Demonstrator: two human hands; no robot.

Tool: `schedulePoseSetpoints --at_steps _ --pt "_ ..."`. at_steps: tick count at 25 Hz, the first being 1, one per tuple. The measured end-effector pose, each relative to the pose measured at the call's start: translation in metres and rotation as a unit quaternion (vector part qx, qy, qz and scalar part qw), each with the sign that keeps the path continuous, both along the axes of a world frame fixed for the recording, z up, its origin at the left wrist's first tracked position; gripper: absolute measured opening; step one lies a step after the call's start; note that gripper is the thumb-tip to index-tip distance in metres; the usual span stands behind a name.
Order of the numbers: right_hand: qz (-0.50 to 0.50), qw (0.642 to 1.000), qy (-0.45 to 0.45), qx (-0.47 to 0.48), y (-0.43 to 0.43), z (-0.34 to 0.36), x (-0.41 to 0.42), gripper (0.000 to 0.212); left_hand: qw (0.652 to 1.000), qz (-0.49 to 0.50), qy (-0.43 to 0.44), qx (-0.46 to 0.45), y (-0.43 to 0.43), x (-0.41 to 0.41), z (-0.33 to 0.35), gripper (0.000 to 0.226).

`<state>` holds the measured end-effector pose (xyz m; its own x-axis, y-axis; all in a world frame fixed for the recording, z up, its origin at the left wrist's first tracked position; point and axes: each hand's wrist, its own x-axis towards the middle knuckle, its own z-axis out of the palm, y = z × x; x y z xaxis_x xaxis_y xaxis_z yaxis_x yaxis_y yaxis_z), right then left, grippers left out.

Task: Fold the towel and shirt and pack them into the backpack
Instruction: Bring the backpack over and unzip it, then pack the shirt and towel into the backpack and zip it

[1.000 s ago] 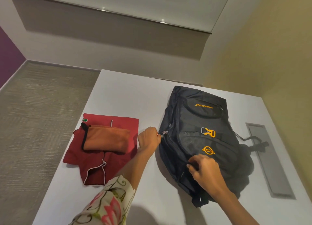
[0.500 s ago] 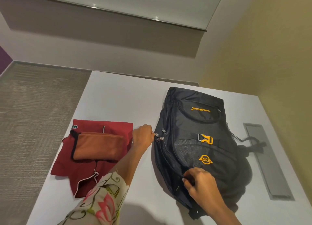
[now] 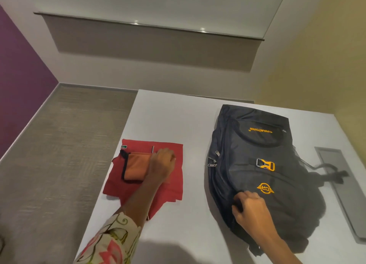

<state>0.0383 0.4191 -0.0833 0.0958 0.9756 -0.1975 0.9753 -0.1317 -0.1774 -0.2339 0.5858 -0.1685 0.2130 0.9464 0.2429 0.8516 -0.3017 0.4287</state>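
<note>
- At the near edge of the table point(image 3: 178, 115), a floral sleeve point(image 3: 111, 242) covers the left forearm, which reaches out over the left side.
- Toward the near right corner, the right hand point(image 3: 251, 208) has its fingers curled round a fold of black fabric on the near left side of the backpack point(image 3: 257, 145).
- The backpack lies flat, front up, on the right half of the table, its yellow lettering upside down to the camera. A yellow buckle point(image 3: 265, 164) sits mid-front and the zip pulls point(image 3: 213, 160) cluster on its left side.
- The left hand point(image 3: 162, 162) rests on the right end of the towel point(image 3: 136, 168). It is blurred, and I cannot tell whether the fingers grasp the cloth or only press it.
- The towel, folded, orange with black trim, lies on the folded red shirt point(image 3: 112, 186) by the left edge, well apart from the backpack.
- By the right edge, a grey panel point(image 3: 328, 155) is set into the table, with a black strap point(image 3: 334, 174) across it.
</note>
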Motion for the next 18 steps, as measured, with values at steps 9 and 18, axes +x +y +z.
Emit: schedulePoseSetpoints --at_steps 9,18 --pt "0.010 0.992 0.111 0.055 0.076 -0.013 -0.111 0.025 0.997 0.066 0.009 -0.044 -0.017 -0.098 0.007 0.009" --pt "0.016 0.989 0.146 0.016 0.123 -0.047 -0.203 0.023 0.978 0.112 0.087 -0.151 -0.016 -0.149 0.014 0.015"
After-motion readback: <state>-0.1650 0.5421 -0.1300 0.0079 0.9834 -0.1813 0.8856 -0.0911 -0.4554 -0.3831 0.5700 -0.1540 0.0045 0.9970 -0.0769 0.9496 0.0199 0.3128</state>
